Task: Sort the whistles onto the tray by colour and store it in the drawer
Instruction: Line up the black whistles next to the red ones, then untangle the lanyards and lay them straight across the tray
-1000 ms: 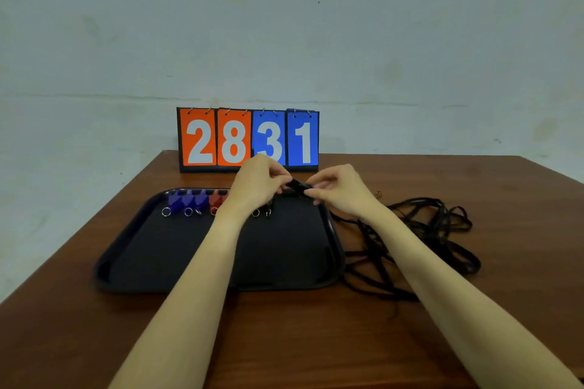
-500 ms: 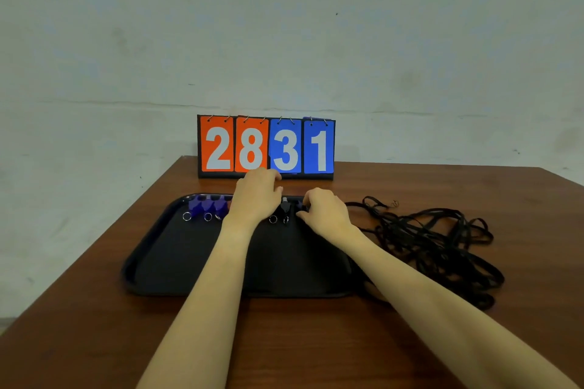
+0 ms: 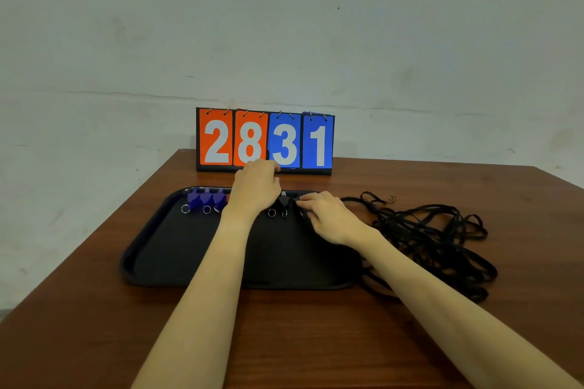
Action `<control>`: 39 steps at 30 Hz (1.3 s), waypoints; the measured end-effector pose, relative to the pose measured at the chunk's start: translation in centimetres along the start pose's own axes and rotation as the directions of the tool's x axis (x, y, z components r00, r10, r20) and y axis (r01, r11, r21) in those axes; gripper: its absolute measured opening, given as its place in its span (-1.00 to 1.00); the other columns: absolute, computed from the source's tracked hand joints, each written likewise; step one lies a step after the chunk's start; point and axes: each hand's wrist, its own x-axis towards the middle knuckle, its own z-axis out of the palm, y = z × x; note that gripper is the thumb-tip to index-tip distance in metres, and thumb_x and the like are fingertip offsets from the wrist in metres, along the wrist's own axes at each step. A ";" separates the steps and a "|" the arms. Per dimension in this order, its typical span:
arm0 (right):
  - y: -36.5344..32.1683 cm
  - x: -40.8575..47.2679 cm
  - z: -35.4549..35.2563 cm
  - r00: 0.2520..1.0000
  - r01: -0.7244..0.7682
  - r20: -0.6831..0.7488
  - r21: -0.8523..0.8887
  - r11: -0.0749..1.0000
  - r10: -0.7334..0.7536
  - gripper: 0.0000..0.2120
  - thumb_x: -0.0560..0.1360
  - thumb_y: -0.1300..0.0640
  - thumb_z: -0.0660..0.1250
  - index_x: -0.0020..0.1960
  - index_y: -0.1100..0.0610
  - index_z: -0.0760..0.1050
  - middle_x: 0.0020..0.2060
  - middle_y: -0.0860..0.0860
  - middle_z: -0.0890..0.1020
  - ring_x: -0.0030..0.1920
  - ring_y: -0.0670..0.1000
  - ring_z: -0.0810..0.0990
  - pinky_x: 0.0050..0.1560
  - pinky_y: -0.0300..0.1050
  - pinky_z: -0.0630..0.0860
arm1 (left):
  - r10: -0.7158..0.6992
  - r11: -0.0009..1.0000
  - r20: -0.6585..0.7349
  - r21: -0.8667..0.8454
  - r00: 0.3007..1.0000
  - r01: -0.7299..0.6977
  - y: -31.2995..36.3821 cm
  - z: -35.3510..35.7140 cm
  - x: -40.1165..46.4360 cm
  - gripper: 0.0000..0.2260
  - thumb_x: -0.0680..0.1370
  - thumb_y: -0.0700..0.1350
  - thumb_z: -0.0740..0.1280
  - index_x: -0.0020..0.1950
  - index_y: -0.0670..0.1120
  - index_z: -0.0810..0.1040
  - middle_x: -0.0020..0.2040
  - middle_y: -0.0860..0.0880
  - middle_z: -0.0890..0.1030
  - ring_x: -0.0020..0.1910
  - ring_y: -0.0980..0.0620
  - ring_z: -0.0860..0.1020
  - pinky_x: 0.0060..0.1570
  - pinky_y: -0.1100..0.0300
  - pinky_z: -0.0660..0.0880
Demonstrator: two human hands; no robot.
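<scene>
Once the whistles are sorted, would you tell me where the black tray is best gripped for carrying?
Probably by the raised rim of the black tray at its two short ends, one hand from each side. It lies flat, wide and shallow, with whistles lined along the far edge, so level lifting matters.

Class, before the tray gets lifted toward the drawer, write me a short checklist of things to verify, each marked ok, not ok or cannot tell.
1. Blue whistles grouped at the tray's far left: ok.
2. Black whistles together: ok.
3. Red whistles grouped: cannot tell, left hand hides them.
4. Right hand off the whistles: not ok.
5. Black cords off the tray: cannot tell.
6. Drawer open: cannot tell, not in view.
</scene>
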 end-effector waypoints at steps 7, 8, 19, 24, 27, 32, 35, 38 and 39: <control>-0.5 0.2 -0.1 1.000 -0.008 0.003 0.023 1.000 0.008 -0.57 0.60 0.24 0.13 0.46 0.09 0.32 0.43 0.04 0.36 0.41 0.09 0.30 0.37 0.06 0.27 | 0.025 1.000 0.001 -0.003 1.000 -0.025 0.5 -0.2 -0.4 -0.69 0.59 -0.16 0.27 0.34 -0.11 0.47 0.25 -0.11 0.55 0.23 -0.05 0.51 0.22 0.03 0.47; -0.3 0.1 -0.2 1.000 -0.015 -0.011 0.040 0.999 0.015 -0.56 0.59 0.25 0.14 0.46 0.08 0.32 0.44 0.04 0.35 0.42 0.08 0.30 0.38 0.07 0.26 | 0.028 1.000 -0.001 -0.005 1.000 -0.028 0.7 -0.3 -0.4 -0.69 0.59 -0.16 0.27 0.34 -0.11 0.47 0.24 -0.11 0.55 0.23 -0.05 0.51 0.23 0.03 0.47; 12.4 -2.5 -2.6 0.795 -0.591 -0.026 0.191 0.784 0.606 -0.60 0.51 0.25 0.26 0.33 0.04 0.47 0.34 0.13 0.48 0.32 0.23 0.44 0.30 0.11 0.43 | 0.242 0.970 0.075 0.006 0.967 -0.243 5.1 1.4 -1.8 -0.66 0.59 -0.13 0.26 0.38 -0.06 0.43 0.29 -0.07 0.51 0.30 -0.02 0.45 0.29 0.01 0.42; 12.8 -2.7 -2.5 0.811 -0.567 0.010 0.262 0.781 0.585 -0.85 0.50 0.17 0.39 0.06 0.12 0.61 0.09 0.10 0.65 0.15 0.16 0.58 0.23 0.08 0.49 | 0.263 0.964 0.082 0.028 0.961 -0.266 5.6 1.7 -2.1 -0.66 0.59 -0.13 0.26 0.38 -0.05 0.42 0.30 -0.04 0.51 0.30 0.01 0.44 0.30 0.05 0.41; 12.9 -3.2 -2.5 0.772 -0.603 -0.072 0.232 0.763 0.631 -0.93 0.48 0.15 0.41 -0.13 0.12 0.54 -0.08 0.11 0.65 0.06 0.17 0.60 0.18 0.11 0.48 | 0.276 0.960 0.088 0.031 0.957 -0.280 5.8 1.6 -2.1 -0.66 0.60 -0.13 0.25 0.38 -0.05 0.42 0.30 -0.04 0.51 0.30 0.01 0.44 0.30 0.06 0.41; 12.8 -4.8 -5.3 0.758 -0.513 -0.272 0.312 0.799 0.593 -0.88 0.51 0.14 0.37 0.01 0.17 0.58 0.00 0.08 0.63 0.07 0.11 0.58 0.18 0.10 0.50 | 0.281 0.960 0.076 -0.029 0.957 -0.280 6.2 1.4 -2.3 -0.67 0.59 -0.11 0.27 0.36 -0.04 0.45 0.29 -0.02 0.52 0.28 0.06 0.45 0.27 0.14 0.40; 12.0 -6.3 -7.6 0.746 -0.353 -0.387 0.460 0.815 0.541 -0.87 0.47 0.16 0.42 -0.01 0.18 0.62 -0.18 0.03 0.62 -0.13 -0.02 0.56 -0.04 -0.07 0.53 | 0.242 0.943 0.054 -0.246 0.969 -0.222 6.7 1.3 -2.4 -0.72 0.58 -0.11 0.29 0.30 -0.06 0.51 0.20 0.01 0.57 0.11 0.20 0.48 0.07 0.38 0.38; 11.4 -7.0 -8.2 0.742 -0.283 -0.443 0.475 0.833 0.504 -0.88 0.45 0.17 0.45 -0.06 0.19 0.68 -0.22 0.04 0.65 -0.15 -0.06 0.56 -0.07 -0.19 0.44 | 0.229 0.920 0.028 -0.332 0.973 -0.207 7.2 1.3 -2.5 -0.76 0.58 -0.11 0.29 0.24 -0.05 0.54 0.15 0.04 0.59 0.05 0.25 0.47 -0.06 0.50 0.33; 11.4 -7.0 -8.1 0.724 -0.282 -0.467 0.471 0.836 0.508 -0.88 0.46 0.17 0.44 -0.05 0.20 0.68 -0.19 0.06 0.67 -0.14 -0.05 0.57 -0.05 -0.19 0.45 | 0.233 0.916 0.024 -0.341 0.972 -0.212 7.4 1.4 -2.5 -0.77 0.58 -0.11 0.29 0.23 -0.04 0.55 0.14 0.05 0.60 0.04 0.25 0.48 -0.08 0.52 0.33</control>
